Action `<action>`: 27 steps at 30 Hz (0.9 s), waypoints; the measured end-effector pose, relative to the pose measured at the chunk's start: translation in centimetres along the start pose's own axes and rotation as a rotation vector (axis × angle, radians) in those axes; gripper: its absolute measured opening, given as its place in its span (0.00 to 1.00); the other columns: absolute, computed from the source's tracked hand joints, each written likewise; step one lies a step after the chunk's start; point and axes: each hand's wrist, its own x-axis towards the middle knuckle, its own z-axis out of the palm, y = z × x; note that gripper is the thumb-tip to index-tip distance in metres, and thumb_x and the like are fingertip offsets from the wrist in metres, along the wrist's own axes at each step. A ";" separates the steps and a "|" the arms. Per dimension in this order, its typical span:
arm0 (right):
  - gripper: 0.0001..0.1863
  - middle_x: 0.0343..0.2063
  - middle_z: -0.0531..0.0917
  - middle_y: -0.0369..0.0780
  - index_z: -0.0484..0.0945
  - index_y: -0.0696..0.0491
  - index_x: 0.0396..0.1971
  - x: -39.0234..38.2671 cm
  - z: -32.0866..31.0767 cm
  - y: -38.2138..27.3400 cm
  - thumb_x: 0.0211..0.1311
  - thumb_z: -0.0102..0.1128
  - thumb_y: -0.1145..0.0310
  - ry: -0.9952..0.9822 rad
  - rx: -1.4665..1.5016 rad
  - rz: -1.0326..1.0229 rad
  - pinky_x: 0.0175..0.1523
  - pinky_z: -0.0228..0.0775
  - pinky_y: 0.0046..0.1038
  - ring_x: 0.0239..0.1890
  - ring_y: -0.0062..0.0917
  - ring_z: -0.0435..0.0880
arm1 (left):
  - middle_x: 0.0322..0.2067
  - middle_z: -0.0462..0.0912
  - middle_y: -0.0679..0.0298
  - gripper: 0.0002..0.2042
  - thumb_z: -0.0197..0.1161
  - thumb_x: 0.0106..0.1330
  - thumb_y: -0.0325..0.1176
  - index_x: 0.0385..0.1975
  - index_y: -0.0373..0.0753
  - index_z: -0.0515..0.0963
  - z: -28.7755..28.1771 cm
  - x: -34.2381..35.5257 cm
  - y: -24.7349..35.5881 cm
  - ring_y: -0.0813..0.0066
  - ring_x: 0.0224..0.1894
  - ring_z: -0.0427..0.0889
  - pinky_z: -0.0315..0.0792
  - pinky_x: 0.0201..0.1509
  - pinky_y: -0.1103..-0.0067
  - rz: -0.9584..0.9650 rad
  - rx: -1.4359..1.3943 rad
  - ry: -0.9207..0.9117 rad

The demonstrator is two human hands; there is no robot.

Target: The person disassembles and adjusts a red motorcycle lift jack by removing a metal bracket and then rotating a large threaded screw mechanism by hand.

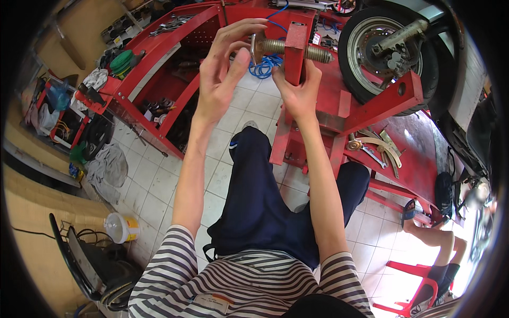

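Observation:
A large threaded screw bolt [274,46] with a round metal end runs sideways through the top of a red metal upright [295,50]. My left hand [225,74] is closed around the round end, thumb in front and fingers over the top. Just below the screw, my right hand [300,94] grips the red upright, its thumb on the left side; some of its fingers are hidden behind the metal. To the right, a second red arm with a hole [384,102] slants up from the same red frame.
A motorcycle wheel [366,55] stands on the red lift platform [419,146] at right, with a wrench [374,157] and curved metal parts nearby. Left are a red tool cabinet [139,85] and a white bucket [121,228]. A blue hose [263,68] lies coiled beyond. Someone sits on a red chair [419,291].

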 end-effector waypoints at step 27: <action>0.12 0.23 0.75 0.32 0.74 0.59 0.32 0.7 -0.1 0.8 0.46 0.66 0.76 0.024 0.003 0.080 0.36 0.64 0.20 0.27 0.14 0.71 | 0.62 0.67 0.58 0.25 0.61 0.67 0.35 0.63 0.37 0.66 0.5 -2.1 -2.0 0.67 0.58 0.74 0.67 0.61 0.69 -0.075 0.041 0.076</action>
